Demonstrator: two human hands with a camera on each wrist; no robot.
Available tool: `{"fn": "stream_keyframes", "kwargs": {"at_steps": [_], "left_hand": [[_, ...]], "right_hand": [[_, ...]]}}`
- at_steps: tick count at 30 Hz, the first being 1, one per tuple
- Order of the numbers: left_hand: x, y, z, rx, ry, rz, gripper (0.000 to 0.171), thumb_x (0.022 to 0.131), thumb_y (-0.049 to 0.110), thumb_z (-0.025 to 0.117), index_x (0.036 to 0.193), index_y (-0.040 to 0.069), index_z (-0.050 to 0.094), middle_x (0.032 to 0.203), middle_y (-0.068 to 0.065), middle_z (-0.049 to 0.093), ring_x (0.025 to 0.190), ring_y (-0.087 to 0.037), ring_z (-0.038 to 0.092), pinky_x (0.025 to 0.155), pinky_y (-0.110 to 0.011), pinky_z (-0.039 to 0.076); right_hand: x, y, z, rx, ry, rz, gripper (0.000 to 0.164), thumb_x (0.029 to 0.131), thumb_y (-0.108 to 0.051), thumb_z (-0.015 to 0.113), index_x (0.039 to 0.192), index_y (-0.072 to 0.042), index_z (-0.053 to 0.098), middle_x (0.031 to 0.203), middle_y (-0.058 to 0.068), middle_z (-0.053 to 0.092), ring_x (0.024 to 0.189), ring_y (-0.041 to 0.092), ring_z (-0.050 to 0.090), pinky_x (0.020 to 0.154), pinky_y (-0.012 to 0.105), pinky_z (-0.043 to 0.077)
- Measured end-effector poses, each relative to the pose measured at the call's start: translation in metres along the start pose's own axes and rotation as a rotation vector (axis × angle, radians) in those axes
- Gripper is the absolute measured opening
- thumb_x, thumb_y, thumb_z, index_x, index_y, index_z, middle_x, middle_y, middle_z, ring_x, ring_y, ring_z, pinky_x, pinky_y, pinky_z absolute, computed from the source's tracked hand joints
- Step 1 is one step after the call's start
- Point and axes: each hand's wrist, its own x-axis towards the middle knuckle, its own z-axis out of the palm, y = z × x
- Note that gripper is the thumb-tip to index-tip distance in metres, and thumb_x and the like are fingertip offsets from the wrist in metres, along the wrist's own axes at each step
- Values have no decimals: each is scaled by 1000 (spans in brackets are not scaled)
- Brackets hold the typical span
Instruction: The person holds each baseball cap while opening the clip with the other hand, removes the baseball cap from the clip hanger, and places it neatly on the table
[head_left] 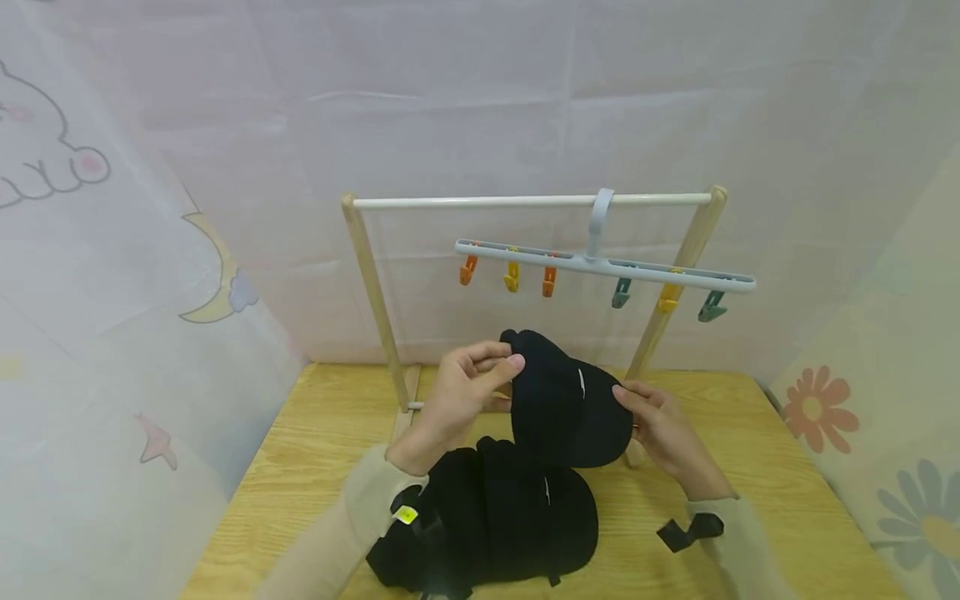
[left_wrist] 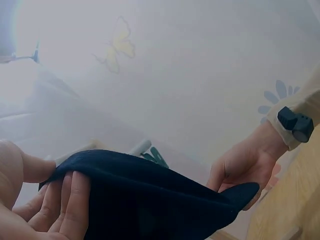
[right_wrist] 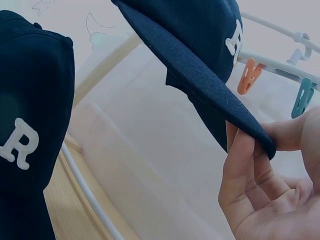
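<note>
A dark baseball cap point(head_left: 551, 400) with a white letter on its front is held up above the table. My left hand point(head_left: 472, 383) pinches the back edge of its crown, thumb on one side and fingers inside, as the left wrist view shows. At the brim, my right hand point(head_left: 663, 425) pinches the edge between thumb and fingers, clear in the right wrist view. Below lie more dark caps point(head_left: 517, 517), nested in a row on the table, one bearing a white R point(right_wrist: 20, 143). The left forearm partly hides them.
Behind the cap stands a wooden rack with a white top bar point(head_left: 480, 202). From it hangs a pale blue hanger point(head_left: 637, 268) with several orange, yellow and green clips point(head_left: 549, 279). Patterned cloth walls surround the wooden table point(head_left: 315, 450).
</note>
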Motion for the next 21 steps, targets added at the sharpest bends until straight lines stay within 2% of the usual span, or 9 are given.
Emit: {"fn": "stream_keyframes", "kwargs": {"at_steps": [7, 10, 16, 21], "left_hand": [[-7, -7, 11, -8, -66, -16, 19, 106, 4, 63, 121, -8, 64, 82, 9, 71, 70, -11, 64, 68, -29, 64], [-9, -11, 13, 3, -84, -21, 17, 107, 6, 64, 119, -5, 65, 83, 8, 70, 71, -11, 64, 70, -29, 65], [-13, -23, 17, 31, -112, -29, 22, 107, 11, 65, 122, -6, 64, 91, 7, 67, 75, -11, 64, 70, -31, 65], [-15, -31, 21, 71, -120, -32, 27, 108, 12, 64, 126, -7, 62, 95, 4, 65, 76, -12, 65, 69, -33, 66]], "right_hand": [[-8, 2, -10, -52, -25, -20, 29, 113, -8, 52, 97, -17, 74, 80, -9, 71, 71, 5, 70, 64, 22, 59], [-14, 4, -15, -63, -34, -10, 31, 113, -8, 51, 98, -17, 75, 82, -9, 72, 73, 6, 71, 66, 23, 60], [-27, 8, -23, -48, -45, 9, 30, 113, -7, 50, 105, -16, 77, 88, -7, 76, 76, 8, 74, 68, 24, 62], [-37, 15, -27, -62, -39, 19, 29, 114, -6, 49, 104, -13, 75, 86, -7, 75, 74, 6, 72, 65, 22, 60]]}}
